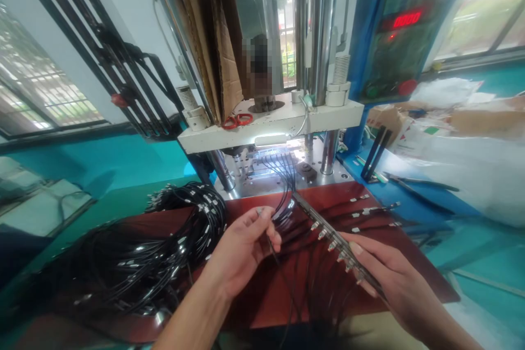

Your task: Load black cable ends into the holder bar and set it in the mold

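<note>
My left hand (241, 249) is closed in a pinch on a thin black cable (283, 273). A small tip pokes up above the thumb, and the cable hangs down below the fingers. In my right hand (388, 270) is a long dark metal bar (305, 206), gripped at its near end and slanting away to the upper left. Several small metal connectors (331, 246) stick out along its left side. Beyond the bar's far end, several black cables (289, 175) run into the lit press bed (262, 167). A big coiled bundle of black cables (176, 246) with pale connectors lies left of my left hand.
The press's white plate (270, 120) stands on steel columns above the bed, with red-handled scissors (237, 121) on it. More cable ends (361, 212) lie on the red-brown board (397, 262). Right are tweezers (418, 191), plastic bags (471, 164) and a control panel (404, 22).
</note>
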{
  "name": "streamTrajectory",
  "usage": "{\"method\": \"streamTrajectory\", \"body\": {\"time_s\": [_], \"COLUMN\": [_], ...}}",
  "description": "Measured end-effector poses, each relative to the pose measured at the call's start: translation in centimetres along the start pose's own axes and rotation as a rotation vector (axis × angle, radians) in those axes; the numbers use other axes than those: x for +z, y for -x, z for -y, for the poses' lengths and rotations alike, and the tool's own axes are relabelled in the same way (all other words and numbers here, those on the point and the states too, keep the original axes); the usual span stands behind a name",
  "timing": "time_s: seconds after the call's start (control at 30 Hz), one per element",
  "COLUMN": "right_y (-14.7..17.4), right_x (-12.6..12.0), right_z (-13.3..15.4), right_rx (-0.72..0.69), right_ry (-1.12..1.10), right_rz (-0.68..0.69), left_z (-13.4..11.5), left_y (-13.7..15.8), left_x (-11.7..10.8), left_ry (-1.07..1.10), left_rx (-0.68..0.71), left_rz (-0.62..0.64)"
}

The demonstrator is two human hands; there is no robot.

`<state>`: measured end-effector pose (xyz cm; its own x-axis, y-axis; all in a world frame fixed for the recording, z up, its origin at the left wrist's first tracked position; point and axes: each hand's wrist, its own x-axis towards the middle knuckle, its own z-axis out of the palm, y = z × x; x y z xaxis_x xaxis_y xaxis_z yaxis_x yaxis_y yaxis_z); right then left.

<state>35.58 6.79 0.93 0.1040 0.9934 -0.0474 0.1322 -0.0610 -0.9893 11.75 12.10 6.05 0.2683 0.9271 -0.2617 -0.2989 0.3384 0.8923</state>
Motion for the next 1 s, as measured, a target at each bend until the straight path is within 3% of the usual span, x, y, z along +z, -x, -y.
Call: {"method": "streamTrajectory", "body": {"time_s": [0.1, 0.2, 0.5, 0.73, 1.0], "right_y": [0.0, -0.1, -0.1, 0.0, -0.1], "right_x": [-0.1, -0.1, -0.3, -0.1, -0.1], "right_z": [-0.2, -0.2, 0.1, -0.1, 0.1], "right_rx": [0.102, 0.12, 0.088, 0.083, 0.061], "right_ry": [-0.125, -0.16, -0.071, -0.096, -0.08], "right_rz": [0.102, 0.149, 0.173, 0.177, 0.182], "left_z": [0.7, 2.0, 2.8, 3.3, 3.4], "left_y": [0.9, 0.8, -1.3, -2.8, -3.3], "left_x": [-0.3, -0.2, 1.1, 1.2, 2.0], "left_ry": [0.143, 0.088, -0.244, -0.601, -0.455], "left_rx": [-0.143, -0.168, -0.004, 0.015, -0.08], "left_rz": [0.074, 0.018, -0.035, -0.012, 0.101]}}
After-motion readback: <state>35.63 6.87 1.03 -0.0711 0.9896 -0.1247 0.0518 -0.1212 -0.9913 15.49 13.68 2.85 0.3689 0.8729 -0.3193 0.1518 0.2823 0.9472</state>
